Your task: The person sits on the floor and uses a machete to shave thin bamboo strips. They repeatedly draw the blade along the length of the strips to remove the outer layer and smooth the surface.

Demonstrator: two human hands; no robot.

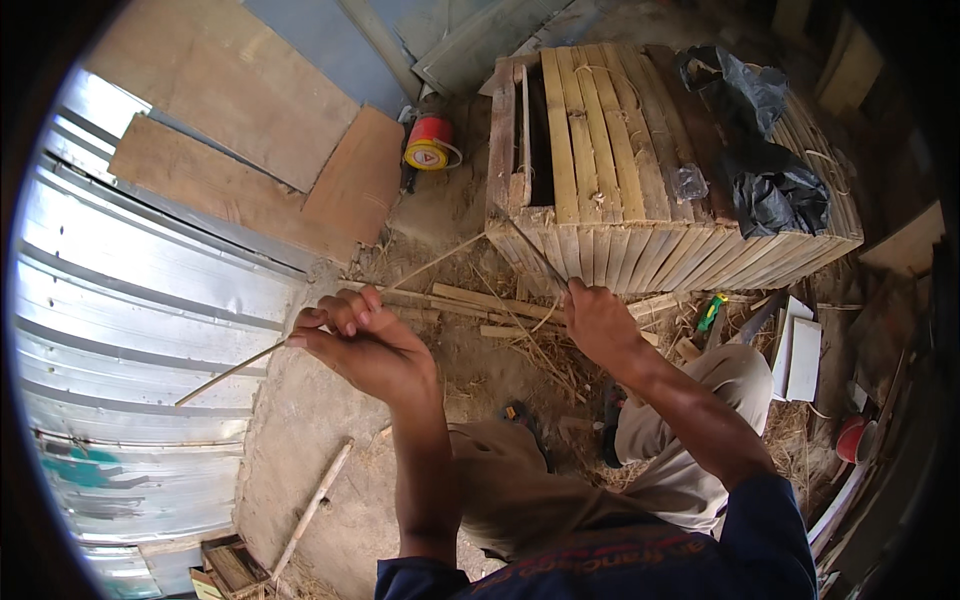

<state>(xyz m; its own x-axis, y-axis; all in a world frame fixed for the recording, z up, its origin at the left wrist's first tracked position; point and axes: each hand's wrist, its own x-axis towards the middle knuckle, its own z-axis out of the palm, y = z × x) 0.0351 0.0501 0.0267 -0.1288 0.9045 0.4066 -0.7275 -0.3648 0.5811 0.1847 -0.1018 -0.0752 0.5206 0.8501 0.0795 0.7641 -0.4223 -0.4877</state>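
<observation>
My left hand (372, 345) pinches a thin bamboo strip (230, 373) between thumb and fingers. The strip runs from the lower left, through the hand, up toward the corner of a slatted bamboo crate (610, 250). My right hand (602, 322) is closed around a long, narrow dark tool (532, 245), blade-like in shape; its grip is hidden in the fist. The tool slants up and left, and its tip overlaps the crate's near left corner in view. Whether it touches the crate or the strip, I cannot tell.
Crumpled black plastic (782, 190) lies on the crate. A red and yellow container (430, 142) stands left of it. Bamboo offcuts (470, 300), a green-handled tool (712, 312) and white panels (797, 350) lie on the floor. Corrugated metal wall (150, 300) bounds the left.
</observation>
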